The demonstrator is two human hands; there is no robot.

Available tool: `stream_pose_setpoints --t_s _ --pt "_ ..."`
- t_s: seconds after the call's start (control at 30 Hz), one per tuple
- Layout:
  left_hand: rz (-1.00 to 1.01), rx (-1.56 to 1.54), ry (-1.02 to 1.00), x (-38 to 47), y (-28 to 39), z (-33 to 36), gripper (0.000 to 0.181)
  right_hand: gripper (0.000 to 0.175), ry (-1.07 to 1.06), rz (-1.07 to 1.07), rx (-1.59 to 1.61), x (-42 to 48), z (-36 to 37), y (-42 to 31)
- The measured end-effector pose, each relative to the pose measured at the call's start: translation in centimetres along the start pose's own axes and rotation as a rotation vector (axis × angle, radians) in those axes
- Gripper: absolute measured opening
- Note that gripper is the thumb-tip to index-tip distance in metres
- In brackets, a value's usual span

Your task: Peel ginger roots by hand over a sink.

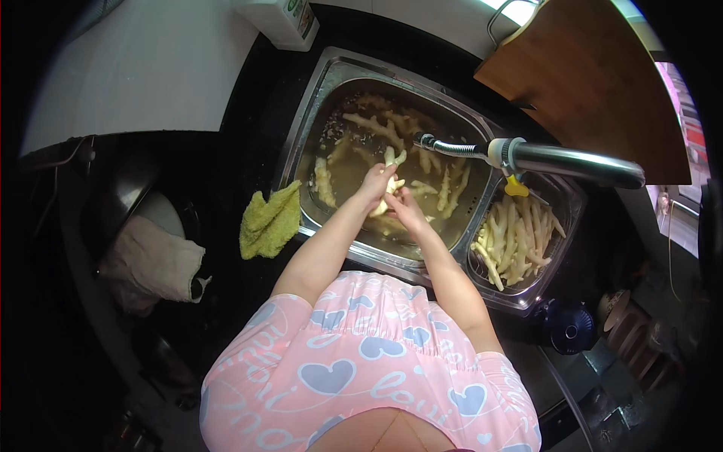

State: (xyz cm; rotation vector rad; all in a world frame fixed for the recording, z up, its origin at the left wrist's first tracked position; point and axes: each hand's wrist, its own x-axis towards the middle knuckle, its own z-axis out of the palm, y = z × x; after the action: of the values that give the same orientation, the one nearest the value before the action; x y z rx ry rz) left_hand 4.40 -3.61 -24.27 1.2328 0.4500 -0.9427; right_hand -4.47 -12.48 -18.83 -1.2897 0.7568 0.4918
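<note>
Over the water-filled large basin of a steel sink (309,113), my left hand (375,183) grips a pale, branching root, probably ginger (379,208). The fingers of my right hand (405,208) touch the lower part of the same root; whether they close on it is partly hidden. More roots (322,182) lie in the cloudy water around my hands, some under the surface. In the smaller basin at the right, many pale roots (514,237) are piled in a wire rack.
A faucet (570,164) with a flexible spout reaches over the large basin from the right. A yellow-green cloth (270,220) lies at the sink's left edge. A white bottle (285,22) stands behind, and a wooden cutting board (599,85) leans at the back right.
</note>
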Motion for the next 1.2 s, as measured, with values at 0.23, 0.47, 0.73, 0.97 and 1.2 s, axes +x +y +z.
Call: stream_pose_setpoints --t_s 0.23,0.47,0.73,0.97,1.2 --pt "-0.218 0.151 0.145 3.0 -1.1 -0.1 0.035 0.025 -0.082 0.118 0.268 4.6 -0.5 4.2" --pt "-0.051 0.324 0.006 -0.5 -0.2 1.5 0.035 0.036 0.005 -0.062 0.235 2.3 -1.6 3.8" --pt "0.208 0.121 -0.208 -9.4 8.2 3.7 0.033 0.046 0.204 -0.369 -0.148 -10.3 -2.1 -5.5" --pt "0.348 0.22 -0.39 -14.4 12.1 4.3 0.039 0.035 0.219 -0.453 -0.185 -16.5 -2.6 -8.5" --pt "0.388 0.195 -0.539 -18.4 13.8 4.6 0.019 0.032 0.19 -0.509 -0.194 -19.5 -2.6 -8.9"
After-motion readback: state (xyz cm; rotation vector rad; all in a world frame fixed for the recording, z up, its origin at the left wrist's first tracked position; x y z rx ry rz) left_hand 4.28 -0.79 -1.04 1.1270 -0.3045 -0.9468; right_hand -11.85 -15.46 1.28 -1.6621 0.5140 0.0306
